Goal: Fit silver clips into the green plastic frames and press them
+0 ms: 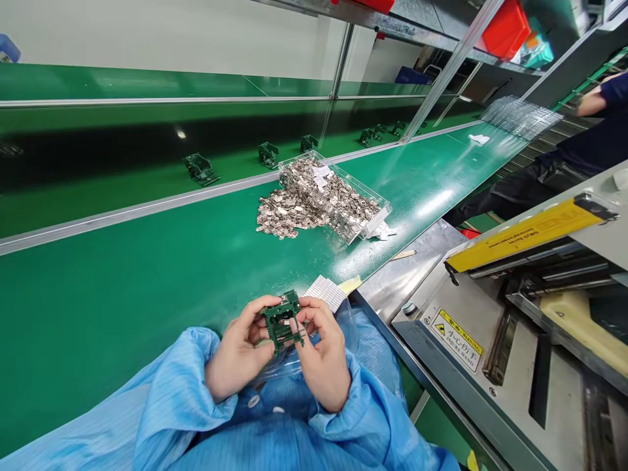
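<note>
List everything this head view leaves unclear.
All in the head view:
Green part: sides partly covered by the left hand and right hand.
Metal pieces: too small to read any markings.
Co-worker: head cut off by the frame edge.
Machine: far end cut off by the right edge.

I see free room over the table's left side; a tray and metal pieces stand between back and right edges.
</note>
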`<state>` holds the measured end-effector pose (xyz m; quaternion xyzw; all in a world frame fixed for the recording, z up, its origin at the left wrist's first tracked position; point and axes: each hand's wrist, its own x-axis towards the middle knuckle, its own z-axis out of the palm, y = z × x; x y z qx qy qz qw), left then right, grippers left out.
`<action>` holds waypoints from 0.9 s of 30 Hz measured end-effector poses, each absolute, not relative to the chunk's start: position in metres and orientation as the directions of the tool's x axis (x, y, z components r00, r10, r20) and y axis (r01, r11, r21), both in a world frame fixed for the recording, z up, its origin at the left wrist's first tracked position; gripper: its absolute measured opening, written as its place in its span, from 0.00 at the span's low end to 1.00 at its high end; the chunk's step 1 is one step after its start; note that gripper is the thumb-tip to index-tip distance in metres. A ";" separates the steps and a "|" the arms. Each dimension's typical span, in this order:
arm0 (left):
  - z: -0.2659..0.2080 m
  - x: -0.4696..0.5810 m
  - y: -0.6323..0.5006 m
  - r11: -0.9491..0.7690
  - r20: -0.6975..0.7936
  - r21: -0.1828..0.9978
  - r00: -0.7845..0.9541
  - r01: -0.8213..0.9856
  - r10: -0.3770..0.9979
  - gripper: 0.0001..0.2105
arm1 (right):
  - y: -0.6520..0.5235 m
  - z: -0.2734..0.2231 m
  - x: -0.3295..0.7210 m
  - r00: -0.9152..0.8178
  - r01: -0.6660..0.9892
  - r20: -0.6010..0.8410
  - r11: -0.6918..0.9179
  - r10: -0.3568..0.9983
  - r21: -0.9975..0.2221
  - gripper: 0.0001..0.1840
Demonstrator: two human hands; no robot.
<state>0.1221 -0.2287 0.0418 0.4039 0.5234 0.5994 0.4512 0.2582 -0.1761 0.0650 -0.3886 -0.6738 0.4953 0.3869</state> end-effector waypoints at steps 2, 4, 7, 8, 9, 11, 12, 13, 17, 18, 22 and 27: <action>0.039 0.121 -0.230 -0.043 0.018 0.994 -0.245 -0.097 0.969 0.22 | -0.177 0.063 0.258 -0.396 0.157 0.140 0.218 0.907 -0.963 0.04; 0.035 0.119 -0.231 -0.046 0.031 0.997 -0.223 -0.064 0.974 0.21 | -0.177 0.061 0.258 -0.397 0.169 0.138 0.220 0.908 -0.961 0.04; 0.032 0.117 -0.232 -0.091 0.086 0.996 -0.194 -0.017 0.977 0.19 | -0.178 0.058 0.258 -0.380 0.176 0.138 0.218 0.915 -0.960 0.03; 0.032 0.116 -0.232 -0.109 0.107 0.994 -0.194 -0.003 0.975 0.17 | -0.179 0.057 0.258 -0.373 0.174 0.139 0.216 0.917 -0.961 0.03; 0.032 0.116 -0.232 -0.126 0.125 0.992 -0.199 0.010 0.972 0.16 | -0.179 0.057 0.258 -0.368 0.169 0.138 0.212 0.920 -0.963 0.03; 0.033 0.116 -0.232 -0.138 0.141 0.990 -0.222 0.029 0.965 0.15 | -0.179 0.055 0.258 -0.362 0.146 0.131 0.195 0.923 -0.970 0.04; 0.034 0.117 -0.232 -0.131 0.135 0.991 -0.237 0.032 0.962 0.14 | -0.180 0.054 0.258 -0.361 0.129 0.124 0.181 0.924 -0.975 0.04; 0.035 0.118 -0.232 -0.118 0.121 0.993 -0.254 0.028 0.960 0.14 | -0.180 0.053 0.257 -0.361 0.108 0.114 0.162 0.926 -0.981 0.04; 0.039 0.122 -0.232 -0.042 0.037 0.999 -0.315 -0.010 0.948 0.13 | -0.182 0.048 0.255 -0.355 0.015 0.029 0.037 0.934 -0.999 0.05; 0.040 0.124 -0.232 -0.031 0.025 0.999 -0.326 -0.014 0.945 0.13 | -0.183 0.047 0.255 -0.352 -0.006 0.003 0.001 0.936 -1.000 0.06; 0.041 0.129 -0.232 -0.030 0.029 1.000 -0.366 0.004 0.930 0.14 | -0.184 0.044 0.252 -0.358 -0.087 -0.066 -0.104 0.931 -0.991 0.06; 0.040 0.130 -0.233 -0.037 0.060 0.997 -0.371 0.068 0.927 0.14 | -0.183 0.047 0.254 -0.355 -0.073 -0.003 -0.031 0.935 -0.997 0.02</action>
